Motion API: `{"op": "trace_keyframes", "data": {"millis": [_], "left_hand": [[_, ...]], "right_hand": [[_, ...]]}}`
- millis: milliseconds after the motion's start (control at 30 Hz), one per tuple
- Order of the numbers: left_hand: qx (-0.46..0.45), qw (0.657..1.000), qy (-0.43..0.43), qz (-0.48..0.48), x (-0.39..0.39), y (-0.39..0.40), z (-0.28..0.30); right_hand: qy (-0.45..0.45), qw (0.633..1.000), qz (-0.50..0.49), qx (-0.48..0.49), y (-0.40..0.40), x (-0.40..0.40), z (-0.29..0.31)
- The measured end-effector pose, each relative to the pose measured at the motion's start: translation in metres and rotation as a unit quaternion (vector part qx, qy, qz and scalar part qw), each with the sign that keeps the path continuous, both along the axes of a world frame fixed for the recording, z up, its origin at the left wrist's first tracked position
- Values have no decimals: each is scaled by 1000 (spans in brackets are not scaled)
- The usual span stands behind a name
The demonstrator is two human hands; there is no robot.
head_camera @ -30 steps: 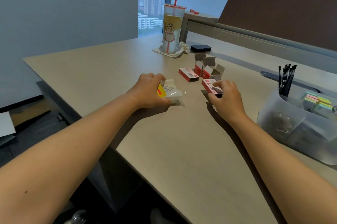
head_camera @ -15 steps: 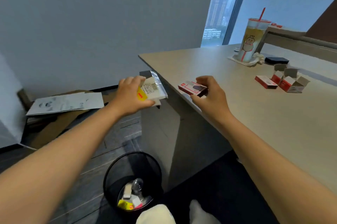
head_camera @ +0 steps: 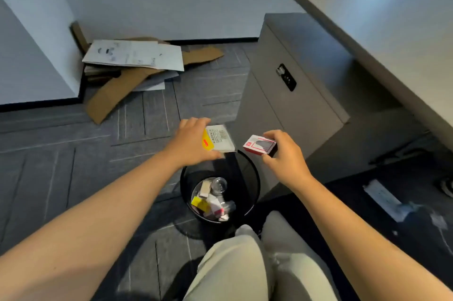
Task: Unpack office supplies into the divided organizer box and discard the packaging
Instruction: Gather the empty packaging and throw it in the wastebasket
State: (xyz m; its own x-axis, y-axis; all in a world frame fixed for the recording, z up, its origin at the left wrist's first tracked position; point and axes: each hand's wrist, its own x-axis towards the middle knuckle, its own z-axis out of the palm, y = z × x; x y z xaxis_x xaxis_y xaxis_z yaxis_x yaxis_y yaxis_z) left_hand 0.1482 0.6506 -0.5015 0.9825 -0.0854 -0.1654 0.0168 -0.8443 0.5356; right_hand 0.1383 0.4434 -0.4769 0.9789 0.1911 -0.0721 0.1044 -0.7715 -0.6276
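My left hand (head_camera: 190, 144) grips a clear plastic package (head_camera: 219, 139) with a yellow label and a barcode, held above the far rim of a round black waste bin (head_camera: 250, 178) on the floor. To its right, my right hand (head_camera: 284, 153) pinches a small red and white box (head_camera: 260, 145) between thumb and fingers, also over the bin's far rim. Inside the bin lie several discarded wrappers and small boxes (head_camera: 210, 200). The organizer box is out of view.
A grey drawer cabinet (head_camera: 289, 85) stands under the desk edge (head_camera: 367, 21) at the right, just beyond the bin. Flattened cardboard and papers (head_camera: 132, 65) lie on the carpet by the wall. My knees (head_camera: 245, 264) are below the bin.
My view has swung down from the desk to the floor. Both hands have carried the package and the red box off the desk edge to above the bin.
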Motion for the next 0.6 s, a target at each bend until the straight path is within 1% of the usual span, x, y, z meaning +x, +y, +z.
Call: {"op": "trace_keyframes", "data": {"millis": [100,233,300,367,433,500,600], "left_hand": [[9,999,44,3,10,-8,-48],[29,997,78,-7,23,-15,-96],[41,992,113,-24,26,-17,-112],[47,985,158,-42,27,-17,-124],[62,979,184,-53,29,-16,-133],[84,976,187,-71,33,-13,-138],[111,977,161,-87,39,-9,-134]], "right_hand": [[58,998,6,-20,-3,13,-42],[96,994,27,-32,6,31,-87],[119,992,40,-33,10,36,-105],[141,987,61,-38,14,39,-121],[159,983,78,-52,16,42,-131],[167,980,80,-68,15,44,-136],[165,979,74,-95,15,45,-131]]}}
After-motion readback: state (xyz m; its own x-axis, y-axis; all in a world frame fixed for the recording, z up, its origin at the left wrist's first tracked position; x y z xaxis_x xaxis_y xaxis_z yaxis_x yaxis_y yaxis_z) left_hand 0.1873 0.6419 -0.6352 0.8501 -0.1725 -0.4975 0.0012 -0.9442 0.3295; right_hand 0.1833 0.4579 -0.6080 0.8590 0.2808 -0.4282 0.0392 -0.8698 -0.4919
